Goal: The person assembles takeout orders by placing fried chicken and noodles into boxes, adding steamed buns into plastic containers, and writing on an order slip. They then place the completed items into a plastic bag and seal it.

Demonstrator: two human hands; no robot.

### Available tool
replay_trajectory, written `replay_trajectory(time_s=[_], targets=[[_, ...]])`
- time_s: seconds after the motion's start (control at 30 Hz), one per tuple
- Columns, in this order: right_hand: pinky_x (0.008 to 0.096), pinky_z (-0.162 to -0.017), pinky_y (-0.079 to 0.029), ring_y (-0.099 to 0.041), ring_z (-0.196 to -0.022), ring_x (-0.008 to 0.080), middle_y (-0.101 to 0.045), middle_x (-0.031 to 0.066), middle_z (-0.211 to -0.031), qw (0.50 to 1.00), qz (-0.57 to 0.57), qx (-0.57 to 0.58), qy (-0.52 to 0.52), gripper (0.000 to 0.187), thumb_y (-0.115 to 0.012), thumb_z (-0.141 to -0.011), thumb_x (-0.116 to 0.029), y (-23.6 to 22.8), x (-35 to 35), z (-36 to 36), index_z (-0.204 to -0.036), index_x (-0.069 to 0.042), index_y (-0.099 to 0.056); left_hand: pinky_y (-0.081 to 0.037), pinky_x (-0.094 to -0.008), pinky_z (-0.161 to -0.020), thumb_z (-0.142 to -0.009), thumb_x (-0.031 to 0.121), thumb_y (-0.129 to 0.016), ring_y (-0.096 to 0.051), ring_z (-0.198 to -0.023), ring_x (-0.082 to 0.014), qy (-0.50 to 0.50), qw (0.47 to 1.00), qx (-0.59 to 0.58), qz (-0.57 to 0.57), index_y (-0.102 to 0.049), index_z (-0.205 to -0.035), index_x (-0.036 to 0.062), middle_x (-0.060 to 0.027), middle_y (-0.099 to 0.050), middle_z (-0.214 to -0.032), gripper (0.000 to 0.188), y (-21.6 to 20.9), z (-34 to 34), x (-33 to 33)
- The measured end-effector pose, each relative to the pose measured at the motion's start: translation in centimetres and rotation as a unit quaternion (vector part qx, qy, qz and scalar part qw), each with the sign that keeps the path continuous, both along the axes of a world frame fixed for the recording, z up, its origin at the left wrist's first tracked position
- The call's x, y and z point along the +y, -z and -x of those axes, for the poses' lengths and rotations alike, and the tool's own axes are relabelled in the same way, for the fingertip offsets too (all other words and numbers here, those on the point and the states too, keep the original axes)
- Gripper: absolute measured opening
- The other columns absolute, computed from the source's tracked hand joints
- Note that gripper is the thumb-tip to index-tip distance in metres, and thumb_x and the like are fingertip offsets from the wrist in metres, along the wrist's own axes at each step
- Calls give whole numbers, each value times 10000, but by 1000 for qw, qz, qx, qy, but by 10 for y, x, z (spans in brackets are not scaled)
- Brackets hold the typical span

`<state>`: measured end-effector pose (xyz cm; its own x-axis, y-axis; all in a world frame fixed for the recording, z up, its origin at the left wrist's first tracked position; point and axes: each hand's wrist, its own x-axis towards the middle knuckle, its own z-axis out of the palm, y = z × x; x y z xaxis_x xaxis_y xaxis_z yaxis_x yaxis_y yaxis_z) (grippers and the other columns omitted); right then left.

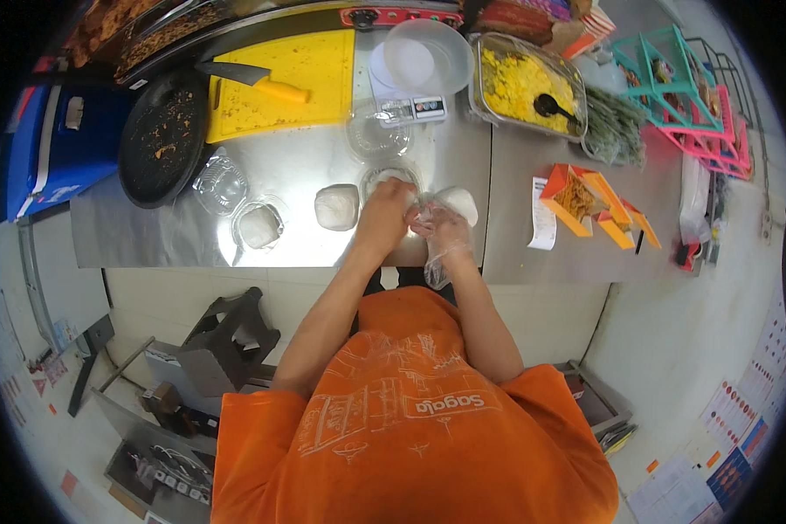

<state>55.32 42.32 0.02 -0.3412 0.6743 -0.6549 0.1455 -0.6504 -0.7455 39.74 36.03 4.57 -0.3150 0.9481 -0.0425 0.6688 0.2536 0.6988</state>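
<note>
My left hand [384, 214] bends over the near rim of a round clear plastic container [404, 169] with something white inside, its fingers closed at the rim. Close beside it, my right hand [445, 231] wears a loose clear plastic glove [439, 269]. Its fingers are curled in, and what they hold, if anything, is hidden. A white rounded lump [457, 203] lies against the far side of my right hand. Left of my hands sits another white lump [336, 207], and farther left a third white lump [259, 226] rests in an open clear container.
Behind are a clear lid [379, 135], a kitchen scale [417, 109] under a translucent bowl [450, 59], a yellow cutting board [323, 74] with a knife [271, 85], a black pan [162, 148] and a tray of yellow food [515, 74]. Orange boxes [557, 181] stand right.
</note>
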Motion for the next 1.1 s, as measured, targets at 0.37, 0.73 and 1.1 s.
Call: replay_trajectory(time_s=[0.37, 0.73, 1.1], targets=[[386, -837, -570, -685, -931, 286, -662, 193, -1147, 949, 168, 260, 60, 325, -536, -1005, -137, 26, 0, -29, -1235, 89, -574, -499, -411, -959, -805, 108, -733, -576, -1110, -322, 132, 990, -7, 53, -662, -1093, 59, -118, -628, -1088, 300, 5, -8, 8], [317, -805, -577, -683, -929, 215, -673, 165, -1157, 983, 38, 181, -10, 433, -631, -953, -124, 22, -10, -20, -1300, 119, -537, -491, -448, -922, -889, 143, -638, -569, -1093, -352, 126, 990, 21, 56, -652, -1103, 61, -140, -634, -1078, 229, 16, -10, -2], [290, -647, -525, -644, -701, 145, -673, 88, -798, 980, -130, -64, -140, 177, -599, -919, -104, 26, -10, 13, -957, 62, -649, -467, -477, -851, -885, 40, -629, -564, -980, -402, -60, 993, 0, -101, -577, -1037, 2, -181, -620, -1048, 166, -7, 3, -22]])
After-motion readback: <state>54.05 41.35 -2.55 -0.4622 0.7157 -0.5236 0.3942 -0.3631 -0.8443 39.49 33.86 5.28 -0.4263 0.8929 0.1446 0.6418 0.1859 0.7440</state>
